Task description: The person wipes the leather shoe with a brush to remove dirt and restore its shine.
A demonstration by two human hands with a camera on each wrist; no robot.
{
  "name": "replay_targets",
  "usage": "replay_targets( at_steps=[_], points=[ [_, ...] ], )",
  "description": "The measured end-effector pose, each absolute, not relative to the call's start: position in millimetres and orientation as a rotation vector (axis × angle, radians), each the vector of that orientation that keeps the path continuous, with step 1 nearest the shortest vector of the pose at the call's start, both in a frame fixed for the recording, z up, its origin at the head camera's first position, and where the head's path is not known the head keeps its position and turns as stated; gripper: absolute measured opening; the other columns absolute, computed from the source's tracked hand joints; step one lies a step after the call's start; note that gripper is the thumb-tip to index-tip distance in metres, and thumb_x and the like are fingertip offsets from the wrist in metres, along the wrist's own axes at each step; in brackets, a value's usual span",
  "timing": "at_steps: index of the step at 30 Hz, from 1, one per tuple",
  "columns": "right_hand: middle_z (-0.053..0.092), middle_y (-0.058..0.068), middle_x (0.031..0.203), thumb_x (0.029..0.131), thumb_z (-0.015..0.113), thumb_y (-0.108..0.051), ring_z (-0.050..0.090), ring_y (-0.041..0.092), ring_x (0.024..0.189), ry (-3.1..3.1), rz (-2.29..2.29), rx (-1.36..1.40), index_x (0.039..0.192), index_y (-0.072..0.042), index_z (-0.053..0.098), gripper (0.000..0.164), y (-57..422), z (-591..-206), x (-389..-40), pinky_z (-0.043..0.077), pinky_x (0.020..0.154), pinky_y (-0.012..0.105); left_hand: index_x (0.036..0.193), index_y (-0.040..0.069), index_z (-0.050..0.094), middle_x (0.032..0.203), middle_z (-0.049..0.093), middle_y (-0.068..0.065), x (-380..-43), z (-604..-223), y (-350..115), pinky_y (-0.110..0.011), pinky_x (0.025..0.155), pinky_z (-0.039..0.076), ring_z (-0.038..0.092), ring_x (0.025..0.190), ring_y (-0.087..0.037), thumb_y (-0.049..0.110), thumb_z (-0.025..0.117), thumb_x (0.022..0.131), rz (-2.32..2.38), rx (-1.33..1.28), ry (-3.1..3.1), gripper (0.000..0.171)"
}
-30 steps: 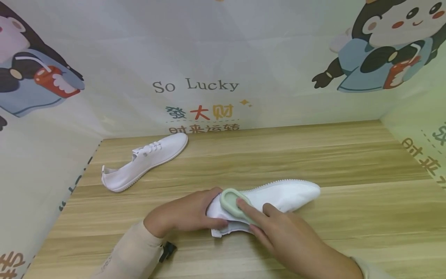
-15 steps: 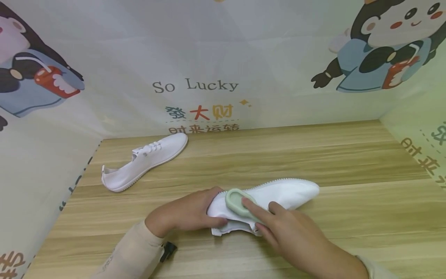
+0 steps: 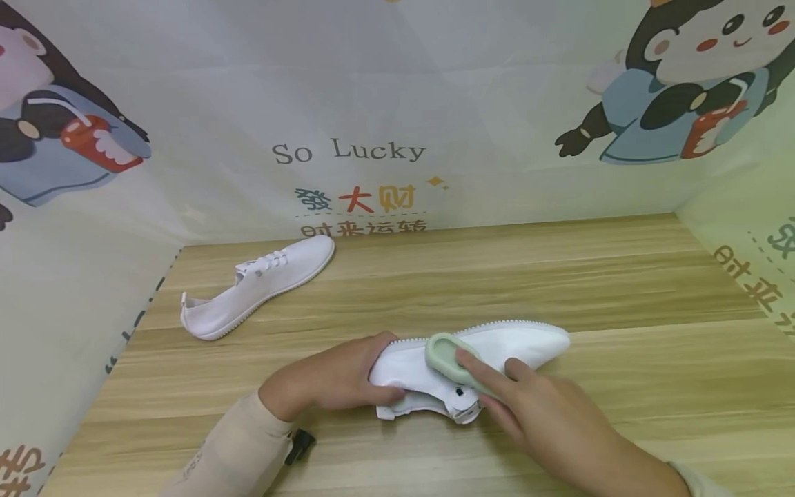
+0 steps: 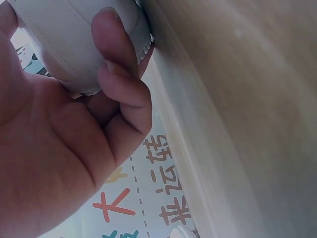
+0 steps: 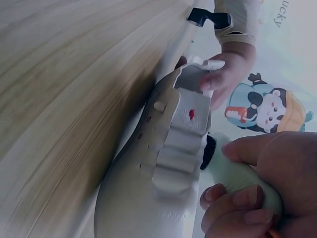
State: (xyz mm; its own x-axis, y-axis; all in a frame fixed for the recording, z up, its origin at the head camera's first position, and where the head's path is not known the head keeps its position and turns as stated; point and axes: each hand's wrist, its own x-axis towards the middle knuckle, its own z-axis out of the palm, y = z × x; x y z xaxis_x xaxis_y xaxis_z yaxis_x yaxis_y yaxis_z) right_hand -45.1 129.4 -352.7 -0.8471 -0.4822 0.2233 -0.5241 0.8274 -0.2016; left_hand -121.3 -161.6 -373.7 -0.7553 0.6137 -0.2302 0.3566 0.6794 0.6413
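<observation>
A white shoe [image 3: 404, 369] lies on its side, its toe to the right and its opening facing me. At the heel my left hand [image 3: 338, 376] holds it, thumb at the opening; the left wrist view shows the fingers [image 4: 124, 89] curled around the heel. My right hand [image 3: 553, 421] grips a pale green brush [image 3: 442, 353], index finger laid along its top. The brush rests against the shoe's upward side, near mid-length. Dark bristles [image 5: 209, 151] show beside the shoe in the right wrist view. No laces are visible in its eyelets.
A second white shoe [image 3: 267, 283], laced, stands at the back left of the wooden table [image 3: 621, 276]. Printed cloth walls [image 3: 497, 124] enclose the back and both sides. A black clip-like piece [image 3: 300, 445] sits by my left sleeve.
My right hand has slid the brush rightward along the shoe's side, from near the heel toward the toe. More of the shoe's tongue shows. My left hand stays at the heel.
</observation>
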Motion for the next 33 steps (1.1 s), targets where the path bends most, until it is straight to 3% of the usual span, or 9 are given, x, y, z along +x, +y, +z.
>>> replay_targets(
  at_steps=[10,25,33],
  points=[
    [0.046,-0.01,0.076,0.09,0.073,-0.029,0.026,0.0,0.05,-2.799,0.363,0.772,0.147,-0.04,0.048,0.063,147.7,-352.0,-43.3,0.029,0.048,0.019,0.132,0.016,0.048,0.109,0.062,0.006,-121.4,-374.9,-161.1,-0.027,0.084,0.049,0.059,0.094,-0.009,0.037,0.076,0.084,0.795,0.778,2.47,0.059],
    [0.063,-0.006,0.094,0.093,0.071,-0.025,0.038,-0.003,0.058,-2.831,0.374,0.694,0.151,-0.038,0.041,0.067,178.0,-351.0,-41.2,0.039,0.053,0.022,0.13,0.013,0.049,0.112,0.062,0.002,-121.6,-374.1,-161.2,-0.028,0.086,0.048,0.058,0.097,-0.011,0.037,0.076,0.083,0.816,0.819,2.462,0.059],
    [0.068,0.0,0.1,0.096,0.068,-0.028,0.051,0.003,0.064,-2.898,0.419,0.616,0.152,-0.037,0.04,0.063,190.3,-349.6,-42.3,0.049,0.058,0.033,0.132,0.016,0.049,0.112,0.062,0.005,-122.1,-374.8,-161.6,-0.028,0.088,0.048,0.059,0.097,-0.01,0.034,0.075,0.084,0.824,0.784,2.462,0.058]
  ],
)
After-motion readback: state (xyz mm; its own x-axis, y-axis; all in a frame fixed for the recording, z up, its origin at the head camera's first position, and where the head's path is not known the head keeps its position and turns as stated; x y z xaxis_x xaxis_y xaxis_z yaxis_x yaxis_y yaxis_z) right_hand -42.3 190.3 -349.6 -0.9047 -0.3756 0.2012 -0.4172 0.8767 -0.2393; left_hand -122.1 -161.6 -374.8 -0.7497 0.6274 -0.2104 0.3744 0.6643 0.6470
